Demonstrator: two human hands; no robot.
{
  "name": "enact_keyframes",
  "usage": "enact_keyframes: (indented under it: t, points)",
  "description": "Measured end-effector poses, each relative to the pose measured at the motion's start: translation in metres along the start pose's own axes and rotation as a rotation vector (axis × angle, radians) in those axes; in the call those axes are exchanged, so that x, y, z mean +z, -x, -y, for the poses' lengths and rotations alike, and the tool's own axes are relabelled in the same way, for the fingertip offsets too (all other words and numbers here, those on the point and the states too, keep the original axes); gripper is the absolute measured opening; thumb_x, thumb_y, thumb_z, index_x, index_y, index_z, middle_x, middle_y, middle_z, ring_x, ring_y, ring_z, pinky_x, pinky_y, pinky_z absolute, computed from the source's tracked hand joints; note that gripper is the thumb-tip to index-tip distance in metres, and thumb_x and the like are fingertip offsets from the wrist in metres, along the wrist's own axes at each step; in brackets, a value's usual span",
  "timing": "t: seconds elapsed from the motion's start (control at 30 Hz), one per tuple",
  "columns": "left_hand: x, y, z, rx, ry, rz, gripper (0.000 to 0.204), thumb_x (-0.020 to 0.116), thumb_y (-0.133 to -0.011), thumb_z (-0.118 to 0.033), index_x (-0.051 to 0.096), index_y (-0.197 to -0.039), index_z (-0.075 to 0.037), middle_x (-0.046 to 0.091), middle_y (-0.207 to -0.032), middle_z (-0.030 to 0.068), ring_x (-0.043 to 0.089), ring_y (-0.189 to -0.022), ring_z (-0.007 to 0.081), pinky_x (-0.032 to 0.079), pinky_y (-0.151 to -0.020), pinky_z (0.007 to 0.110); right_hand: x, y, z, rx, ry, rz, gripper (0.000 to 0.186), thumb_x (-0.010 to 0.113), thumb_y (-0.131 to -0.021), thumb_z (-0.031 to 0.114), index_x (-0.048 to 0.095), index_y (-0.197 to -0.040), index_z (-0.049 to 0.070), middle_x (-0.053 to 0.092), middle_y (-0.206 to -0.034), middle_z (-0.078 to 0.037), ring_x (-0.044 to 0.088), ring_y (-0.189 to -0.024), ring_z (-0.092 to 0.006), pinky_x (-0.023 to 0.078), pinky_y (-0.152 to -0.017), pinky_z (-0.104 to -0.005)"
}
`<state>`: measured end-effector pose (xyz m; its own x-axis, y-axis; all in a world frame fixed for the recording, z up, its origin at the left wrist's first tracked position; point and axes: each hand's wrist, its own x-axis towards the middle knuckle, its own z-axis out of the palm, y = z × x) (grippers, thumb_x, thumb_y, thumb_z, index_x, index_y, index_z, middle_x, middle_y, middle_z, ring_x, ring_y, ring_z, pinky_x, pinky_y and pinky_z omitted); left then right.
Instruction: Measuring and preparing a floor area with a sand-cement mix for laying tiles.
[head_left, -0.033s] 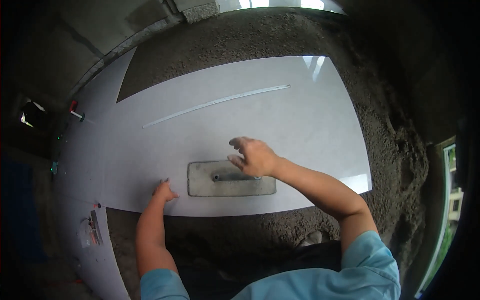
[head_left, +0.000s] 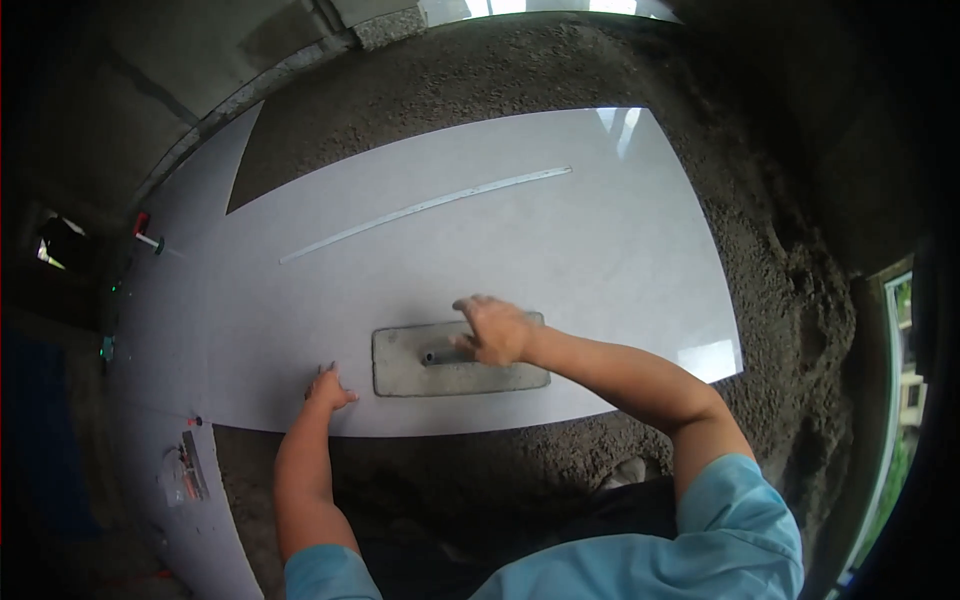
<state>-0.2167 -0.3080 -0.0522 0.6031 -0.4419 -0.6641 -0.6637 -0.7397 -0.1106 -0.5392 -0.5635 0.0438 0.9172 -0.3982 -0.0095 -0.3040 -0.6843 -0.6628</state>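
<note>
A large pale glossy tile lies in front of me. Resting flat on its near part is a grey rectangular plastering float with a dark bar handle. My right hand hovers just above that handle, its fingers loosely bent, thumb apart and slightly blurred; it holds nothing that I can see. To the float's left, my left hand rests on the tile near its front edge with the fingers spread. Farther back, a long thin pale strip lies aslant on the tile.
Rough grey mortar borders the tile at the back, right and front. Adjoining tiles stretch away on the left, bearing a red-ended tool and a clear bag with small parts. A bare wall rises at the far left.
My right hand has come down and slightly left, closer to the float's handle. The whole view has shifted a little; my left hand stays on the tile.
</note>
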Motion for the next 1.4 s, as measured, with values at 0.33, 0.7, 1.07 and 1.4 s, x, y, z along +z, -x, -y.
enact_keyframes:
  t: [0.33,0.7,1.07,1.4]
  points:
    - [0.025,0.010,0.019,0.008,-0.035,-0.044,0.114,0.083,-0.066,-0.048,0.021,-0.154,-0.010,0.023,-0.157,0.0239,0.031,-0.142,0.0359,0.035,-0.112,0.045,0.074,0.030,-0.086,0.055,0.119,0.342,0.039,0.058,-0.091,0.040,0.059,-0.101,0.002,0.068,-0.088,-0.022,0.065,-0.090,-0.0422,0.052,-0.076,-0.0506]
    - [-0.014,0.010,-0.208,0.334,-0.199,-0.157,0.119,0.082,-0.062,-0.059,0.016,-0.155,-0.022,0.016,-0.151,0.0395,0.048,-0.125,0.0498,0.041,-0.105,0.049,-0.082,0.183,-0.246,0.972,-0.160,-0.421,0.044,0.053,-0.094,0.039,0.063,-0.099,-0.003,0.065,-0.094,-0.028,0.063,-0.092,-0.0454,0.049,-0.080,-0.0480]
    - [-0.074,0.011,-0.387,0.330,-0.331,-0.067,0.114,0.081,-0.067,-0.055,0.016,-0.155,-0.025,0.013,-0.155,0.0326,0.055,-0.117,0.0481,0.048,-0.096,0.047,-0.152,0.101,-0.302,0.752,-0.148,-0.936,0.041,0.054,-0.094,0.034,0.060,-0.104,-0.005,0.064,-0.094,-0.031,0.062,-0.094,-0.0485,0.050,-0.082,-0.0514]
    - [-0.075,0.014,-0.391,0.238,-0.336,-0.043,0.113,0.082,-0.065,-0.056,0.019,-0.154,-0.029,0.013,-0.158,0.0261,0.044,-0.128,0.0517,0.048,-0.098,0.049,-0.218,-0.009,-0.349,0.837,-0.127,-0.790,0.051,0.049,-0.096,0.041,0.062,-0.110,-0.006,0.066,-0.102,-0.029,0.062,-0.101,-0.0441,0.049,-0.089,-0.0492]
